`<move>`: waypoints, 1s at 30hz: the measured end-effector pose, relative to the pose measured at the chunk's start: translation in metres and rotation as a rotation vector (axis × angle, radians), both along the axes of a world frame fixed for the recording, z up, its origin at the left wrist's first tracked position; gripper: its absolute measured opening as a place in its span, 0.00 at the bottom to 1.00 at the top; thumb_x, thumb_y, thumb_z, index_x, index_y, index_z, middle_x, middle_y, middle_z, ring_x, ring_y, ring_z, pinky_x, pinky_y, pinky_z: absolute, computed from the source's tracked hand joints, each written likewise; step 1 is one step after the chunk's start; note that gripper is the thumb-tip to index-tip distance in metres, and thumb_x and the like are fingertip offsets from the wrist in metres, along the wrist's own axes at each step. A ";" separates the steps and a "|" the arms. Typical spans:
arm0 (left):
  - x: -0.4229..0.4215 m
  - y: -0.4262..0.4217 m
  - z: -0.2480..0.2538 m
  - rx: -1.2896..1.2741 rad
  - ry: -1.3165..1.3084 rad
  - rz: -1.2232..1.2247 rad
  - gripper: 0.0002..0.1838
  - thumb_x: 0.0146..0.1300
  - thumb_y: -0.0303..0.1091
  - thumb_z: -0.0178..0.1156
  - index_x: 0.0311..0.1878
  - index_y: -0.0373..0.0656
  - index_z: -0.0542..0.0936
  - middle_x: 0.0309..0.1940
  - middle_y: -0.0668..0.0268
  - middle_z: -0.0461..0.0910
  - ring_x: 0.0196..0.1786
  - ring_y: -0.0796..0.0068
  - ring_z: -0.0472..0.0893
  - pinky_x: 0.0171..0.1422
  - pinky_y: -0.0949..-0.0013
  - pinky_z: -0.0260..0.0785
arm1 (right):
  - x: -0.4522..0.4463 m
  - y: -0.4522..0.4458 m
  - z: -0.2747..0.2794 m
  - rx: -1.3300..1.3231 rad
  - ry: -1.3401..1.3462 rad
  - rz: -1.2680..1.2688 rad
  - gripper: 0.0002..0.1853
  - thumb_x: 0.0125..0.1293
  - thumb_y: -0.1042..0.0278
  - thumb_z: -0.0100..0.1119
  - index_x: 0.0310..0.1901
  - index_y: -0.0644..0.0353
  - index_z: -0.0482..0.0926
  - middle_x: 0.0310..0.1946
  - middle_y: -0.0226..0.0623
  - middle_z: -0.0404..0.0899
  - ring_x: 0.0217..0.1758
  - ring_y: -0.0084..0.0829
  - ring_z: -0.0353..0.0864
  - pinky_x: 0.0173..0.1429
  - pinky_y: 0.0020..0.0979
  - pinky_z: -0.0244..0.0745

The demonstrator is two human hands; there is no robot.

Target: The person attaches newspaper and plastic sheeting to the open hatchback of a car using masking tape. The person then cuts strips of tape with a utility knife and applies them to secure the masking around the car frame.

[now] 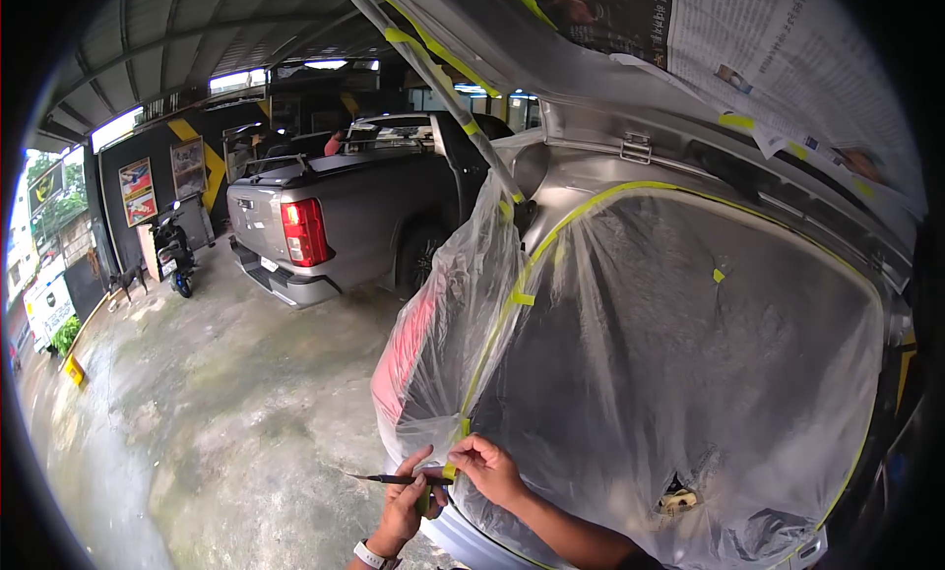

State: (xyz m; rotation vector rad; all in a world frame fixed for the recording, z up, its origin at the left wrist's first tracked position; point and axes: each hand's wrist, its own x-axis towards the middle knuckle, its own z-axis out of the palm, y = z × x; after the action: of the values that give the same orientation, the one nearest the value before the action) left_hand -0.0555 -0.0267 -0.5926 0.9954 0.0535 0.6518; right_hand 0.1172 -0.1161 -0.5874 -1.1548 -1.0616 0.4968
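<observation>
My left hand (pixel 399 511) is at the lower edge of the car's rear opening. It is closed around a slim black tool (pixel 389 479) with a thin pointed tip facing left; I cannot tell its exact kind. Yellow-green masking tape (pixel 450 470) shows between my hands, and more of it sits against my left palm, partly hidden. My right hand (pixel 489 472) pinches the tape with thumb and fingertips. Clear plastic sheeting (pixel 630 353) covers the opening beside both hands, and a line of yellow tape (pixel 482 368) runs along its border.
The raised tailgate (pixel 512 48), partly covered with newspaper (pixel 778 68), hangs overhead beside a taped strut (pixel 443 88). A torn hole (pixel 677 498) shows in the plastic. A grey pickup (pixel 335 206) and a motorcycle (pixel 175 250) stand on the concrete floor (pixel 226 403). Another person (pixel 334 144) is behind the pickup.
</observation>
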 end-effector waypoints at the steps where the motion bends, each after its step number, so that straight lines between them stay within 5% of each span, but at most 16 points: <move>1: 0.003 0.006 0.005 0.031 -0.003 -0.040 0.30 0.78 0.37 0.55 0.79 0.41 0.63 0.54 0.52 0.85 0.35 0.70 0.84 0.29 0.72 0.70 | 0.001 -0.002 0.012 0.031 -0.006 0.000 0.03 0.74 0.75 0.65 0.44 0.61 0.81 0.37 0.25 0.81 0.42 0.14 0.78 0.49 0.22 0.76; 6: 0.010 0.028 0.055 0.388 0.040 0.008 0.29 0.79 0.41 0.53 0.77 0.38 0.64 0.55 0.51 0.84 0.38 0.71 0.86 0.28 0.74 0.70 | 0.013 0.002 0.088 0.255 -0.077 -0.068 0.02 0.77 0.78 0.61 0.46 0.61 0.78 0.37 0.24 0.77 0.41 0.13 0.75 0.47 0.20 0.73; 8: 0.009 0.047 0.062 0.477 0.067 0.124 0.16 0.79 0.42 0.51 0.52 0.38 0.77 0.45 0.58 0.87 0.34 0.76 0.83 0.30 0.75 0.69 | 0.019 -0.003 0.140 0.378 -0.210 -0.121 0.02 0.77 0.79 0.58 0.46 0.61 0.77 0.39 0.25 0.76 0.43 0.15 0.75 0.50 0.22 0.73; 10: 0.002 0.065 0.074 0.577 0.064 0.344 0.14 0.76 0.41 0.53 0.43 0.40 0.78 0.40 0.60 0.87 0.31 0.78 0.79 0.31 0.75 0.67 | 0.030 -0.003 0.168 0.393 -0.347 -0.168 0.04 0.75 0.80 0.60 0.47 0.61 0.76 0.41 0.30 0.77 0.46 0.23 0.78 0.53 0.27 0.74; 12: -0.013 0.069 0.112 0.772 0.123 0.587 0.16 0.71 0.37 0.56 0.30 0.35 0.77 0.33 0.57 0.86 0.32 0.68 0.77 0.40 0.64 0.67 | 0.019 -0.010 0.199 0.340 -0.797 -0.271 0.09 0.71 0.81 0.63 0.48 0.61 0.76 0.46 0.35 0.77 0.49 0.30 0.79 0.58 0.30 0.74; 14: -0.028 0.080 0.160 1.231 -0.025 0.930 0.17 0.72 0.35 0.55 0.27 0.35 0.77 0.31 0.56 0.84 0.31 0.65 0.75 0.40 0.63 0.65 | 0.013 -0.005 0.202 0.320 -0.752 -0.269 0.11 0.69 0.81 0.65 0.49 0.60 0.77 0.45 0.37 0.77 0.50 0.35 0.80 0.59 0.33 0.74; 16: -0.033 0.086 0.178 1.146 -0.011 0.913 0.20 0.73 0.35 0.54 0.24 0.35 0.75 0.29 0.56 0.82 0.30 0.63 0.74 0.41 0.62 0.64 | 0.012 0.000 0.204 0.278 -0.778 -0.225 0.12 0.69 0.81 0.63 0.51 0.59 0.76 0.44 0.36 0.77 0.48 0.34 0.81 0.55 0.33 0.74; 18: -0.029 0.097 0.190 1.041 -0.030 0.788 0.22 0.81 0.39 0.49 0.30 0.36 0.78 0.23 0.64 0.74 0.26 0.75 0.69 0.35 0.70 0.60 | 0.009 0.005 0.208 0.243 -0.759 -0.176 0.13 0.70 0.81 0.62 0.52 0.59 0.76 0.43 0.37 0.76 0.46 0.34 0.81 0.53 0.33 0.75; 21: -0.017 0.090 0.222 0.875 -0.020 0.726 0.18 0.80 0.35 0.51 0.35 0.35 0.81 0.22 0.65 0.74 0.27 0.78 0.70 0.34 0.71 0.61 | 0.006 0.013 0.223 0.232 -0.758 -0.114 0.13 0.70 0.81 0.61 0.53 0.59 0.75 0.40 0.37 0.76 0.42 0.33 0.80 0.49 0.33 0.75; 24: -0.010 0.085 0.262 1.052 0.072 0.668 0.04 0.72 0.24 0.61 0.43 0.35 0.84 0.26 0.63 0.80 0.29 0.74 0.77 0.36 0.71 0.68 | 0.015 0.024 0.242 0.320 -0.810 -0.102 0.18 0.70 0.82 0.60 0.59 0.57 0.76 0.37 0.36 0.74 0.37 0.33 0.79 0.45 0.33 0.76; 26: -0.001 0.073 0.297 1.541 -0.064 0.789 0.12 0.64 0.27 0.73 0.49 0.38 0.86 0.31 0.63 0.81 0.31 0.69 0.79 0.38 0.69 0.72 | 0.019 0.022 0.263 0.250 -0.754 -0.049 0.25 0.71 0.83 0.60 0.68 0.56 0.74 0.41 0.31 0.77 0.43 0.25 0.80 0.51 0.28 0.77; 27: 0.002 0.066 0.313 1.557 -0.056 0.812 0.12 0.64 0.27 0.73 0.49 0.38 0.86 0.31 0.63 0.81 0.31 0.69 0.79 0.38 0.69 0.72 | 0.023 0.019 0.272 0.173 -0.799 -0.018 0.36 0.70 0.84 0.61 0.77 0.55 0.64 0.40 0.31 0.77 0.43 0.24 0.80 0.52 0.28 0.77; 30: 0.012 0.048 0.342 1.651 -0.076 0.798 0.19 0.55 0.32 0.80 0.49 0.40 0.87 0.34 0.63 0.82 0.33 0.65 0.82 0.40 0.67 0.75 | 0.029 0.020 0.286 0.295 -0.776 0.034 0.42 0.68 0.84 0.62 0.80 0.56 0.54 0.38 0.33 0.77 0.42 0.25 0.81 0.52 0.29 0.78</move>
State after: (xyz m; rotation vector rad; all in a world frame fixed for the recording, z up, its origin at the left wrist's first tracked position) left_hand -0.0439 0.0209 -0.2504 2.5911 -0.2099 1.5280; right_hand 0.1458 -0.0958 -0.3010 -1.0790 -1.7531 -0.1153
